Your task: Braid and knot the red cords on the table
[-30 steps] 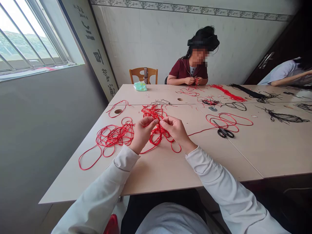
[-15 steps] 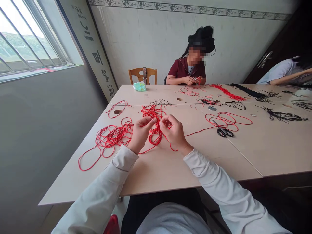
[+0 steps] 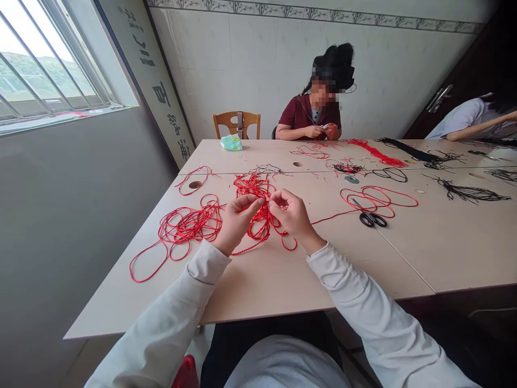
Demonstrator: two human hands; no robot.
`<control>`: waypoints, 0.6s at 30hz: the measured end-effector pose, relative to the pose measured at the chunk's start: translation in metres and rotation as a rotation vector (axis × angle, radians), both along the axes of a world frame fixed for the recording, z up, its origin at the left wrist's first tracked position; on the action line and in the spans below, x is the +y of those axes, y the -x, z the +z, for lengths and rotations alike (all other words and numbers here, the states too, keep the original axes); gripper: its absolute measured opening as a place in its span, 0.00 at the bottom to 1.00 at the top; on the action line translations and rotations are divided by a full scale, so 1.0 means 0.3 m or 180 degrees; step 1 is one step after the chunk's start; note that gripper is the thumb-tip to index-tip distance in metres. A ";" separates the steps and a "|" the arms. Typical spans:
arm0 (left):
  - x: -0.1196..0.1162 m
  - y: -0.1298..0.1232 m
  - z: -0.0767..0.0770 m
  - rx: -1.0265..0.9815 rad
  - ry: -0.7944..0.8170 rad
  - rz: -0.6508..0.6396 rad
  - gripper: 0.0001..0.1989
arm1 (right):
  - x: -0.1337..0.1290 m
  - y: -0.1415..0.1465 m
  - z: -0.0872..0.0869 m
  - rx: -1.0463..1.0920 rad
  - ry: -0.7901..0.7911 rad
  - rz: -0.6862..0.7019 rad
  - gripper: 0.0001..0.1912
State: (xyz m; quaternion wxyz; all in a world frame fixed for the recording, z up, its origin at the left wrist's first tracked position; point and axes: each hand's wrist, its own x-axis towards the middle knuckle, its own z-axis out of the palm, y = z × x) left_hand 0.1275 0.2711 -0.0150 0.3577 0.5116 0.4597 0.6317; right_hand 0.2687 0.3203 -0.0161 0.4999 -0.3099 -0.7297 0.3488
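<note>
A tangled bunch of thin red cord [image 3: 258,218] lies on the pale table [image 3: 258,285] in front of me. My left hand [image 3: 238,222] and my right hand [image 3: 293,215] meet over this bunch, and the fingers of each pinch strands of it. The fingertips hide the exact grip. A loop of the cord hangs below my right hand, and a long strand runs right towards a looser red loop [image 3: 379,198]. To the left of my left hand lies a large coil of the same cord [image 3: 189,229].
Black-handled scissors [image 3: 370,219] lie by the right loop, and black cords [image 3: 470,189] lie further right. Across the table, a seated person [image 3: 311,114] handles red cord. A second person's white sleeve [image 3: 464,119] shows at far right. A green packet [image 3: 231,143] sits near the far edge.
My hands have moved slightly closer together over the red bunch, and the loop under my right hand has shifted. The camera view has also tilted slightly.
</note>
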 end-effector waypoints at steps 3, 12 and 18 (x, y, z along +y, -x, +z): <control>0.004 -0.001 0.000 0.0099 -0.0119 0.0160 0.11 | -0.001 -0.001 0.003 0.0063 0.0330 0.0225 0.08; 0.036 0.021 -0.031 -0.0600 0.0071 0.0246 0.12 | -0.043 0.009 0.015 0.0418 0.0351 0.1177 0.03; 0.022 0.016 -0.021 -0.0326 0.0030 0.0034 0.11 | 0.003 -0.005 -0.001 0.0589 0.0433 0.0209 0.07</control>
